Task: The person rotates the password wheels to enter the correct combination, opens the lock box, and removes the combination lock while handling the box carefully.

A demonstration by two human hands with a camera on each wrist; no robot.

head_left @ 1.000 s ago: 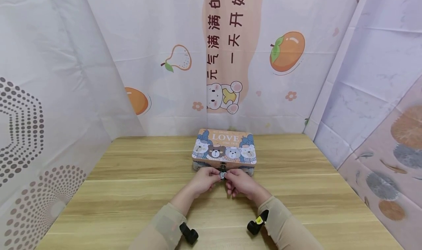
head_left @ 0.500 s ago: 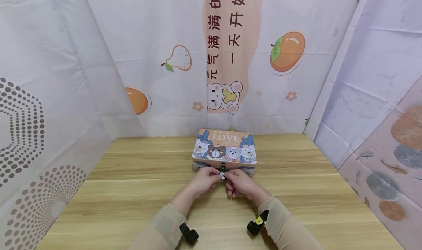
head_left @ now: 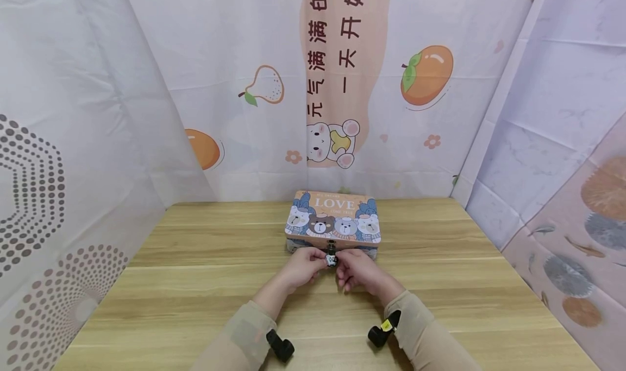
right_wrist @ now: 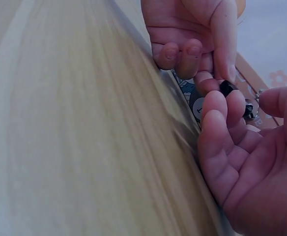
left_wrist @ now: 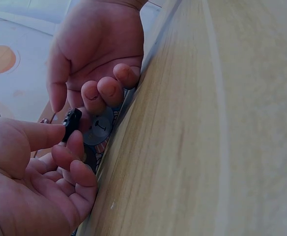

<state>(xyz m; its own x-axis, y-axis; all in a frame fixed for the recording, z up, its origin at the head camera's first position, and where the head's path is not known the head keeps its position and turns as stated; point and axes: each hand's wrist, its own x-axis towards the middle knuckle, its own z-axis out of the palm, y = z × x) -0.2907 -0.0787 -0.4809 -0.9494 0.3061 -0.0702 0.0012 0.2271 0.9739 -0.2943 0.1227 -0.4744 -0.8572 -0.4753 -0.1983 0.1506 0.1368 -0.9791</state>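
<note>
Printed curtains (head_left: pixel 215 29), wooden table (head_left: pixel 205 276), bear-print box (head_left: pixel 333 217) partly blocked by left fingers (left_wrist: pixel 64 155) pinching padlock (head_left: pixel 331 260), right fingers (right_wrist: pixel 215 130) loosely curled nearby

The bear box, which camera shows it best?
The head view: the bear box shows its whole lid, though the left hand and right hand cover part of its front. Both wrist views show only bits of it around them.

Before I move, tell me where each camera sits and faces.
Head: on the head, facing forward and down at the box; left hand, right hand and sleeves show.
Left wrist: on that wrist, facing the left hand pinching the lock; right hand beyond.
Right wrist: on that wrist, facing the right hand near the lock; left hand beyond.
The wrist views share both hands and the lock.
</note>
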